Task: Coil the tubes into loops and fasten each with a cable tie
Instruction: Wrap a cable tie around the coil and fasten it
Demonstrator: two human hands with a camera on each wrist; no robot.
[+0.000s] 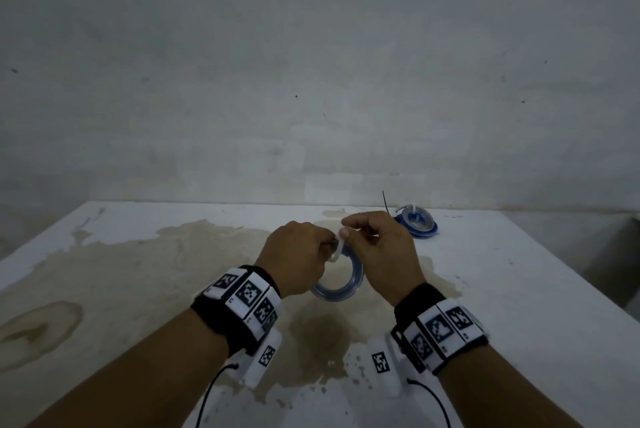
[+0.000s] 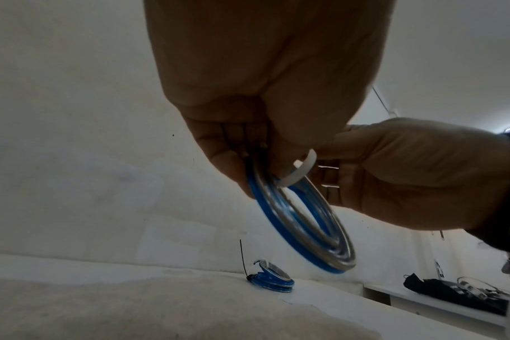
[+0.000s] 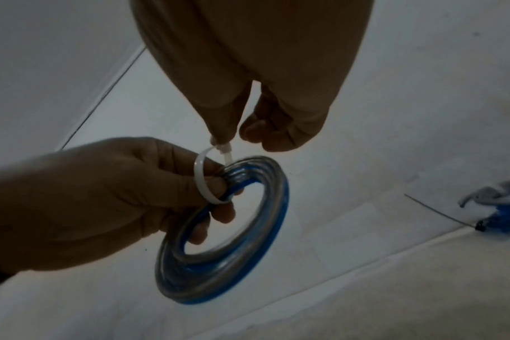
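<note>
A flat coil of blue and clear tube point(image 1: 337, 296) hangs above the table between both hands. My left hand point(image 1: 325, 244) grips its upper edge, fingers curled round the turns point(image 3: 274, 207). A white cable tie point(image 1: 338, 249) loops round the coil at that spot point(image 3: 201, 179). My right hand point(image 1: 346, 230) pinches the tie's tail just above the tie head point(image 3: 227, 151). From the left wrist, the coil point(image 2: 272, 207) hangs tilted below the fingers, with the white tie point(image 2: 299, 170) beside it. A second coil point(image 1: 417, 223) lies at the far right of the table, bound with a black cable tie point(image 1: 385, 202) whose tail sticks up.
The white table point(image 1: 138, 254) has large brown stains across its middle and left. A bare wall rises right behind its far edge. To the right, a lower surface holds dark cloth and small items point(image 2: 451, 296). Wrist cables trail at the near edge.
</note>
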